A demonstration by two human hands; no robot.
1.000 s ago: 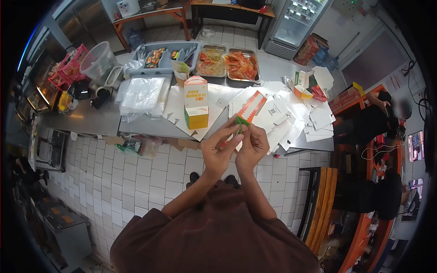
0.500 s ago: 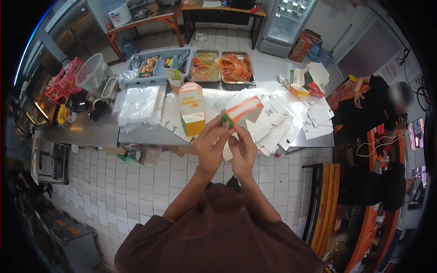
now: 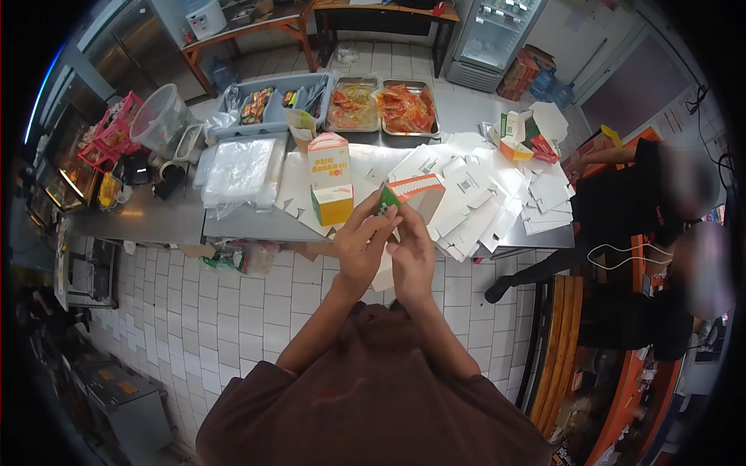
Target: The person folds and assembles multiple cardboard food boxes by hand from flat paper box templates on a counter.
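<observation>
Between both hands is a small carton box (image 3: 420, 186), partly folded, with a green end and an orange and white patterned side. My left hand (image 3: 362, 239) has its fingers closed on the green end. From the right, my right hand (image 3: 413, 254) grips the lower edge, its fingers partly hidden behind the card. A taller carton (image 3: 330, 175), white with yellow lettering and a yellow base, stands upright on the steel table just left of my hands. Flat white carton blanks (image 3: 469, 190) lie spread and overlapping to the right.
Clear plastic bags (image 3: 242, 172) are stacked on the left. Behind stand a blue-grey divided bin (image 3: 272, 128) and two steel trays of food, one holding reddish pieces (image 3: 407, 109). Folded boxes (image 3: 517, 147) sit at the back right. A co-worker (image 3: 649, 182) stands right of the table, near a wooden bench (image 3: 556, 349).
The small carton has turned slightly in my hands, its orange side now more level. At the right, the co-worker has stretched an arm toward the table's end, and a leg now shows.
</observation>
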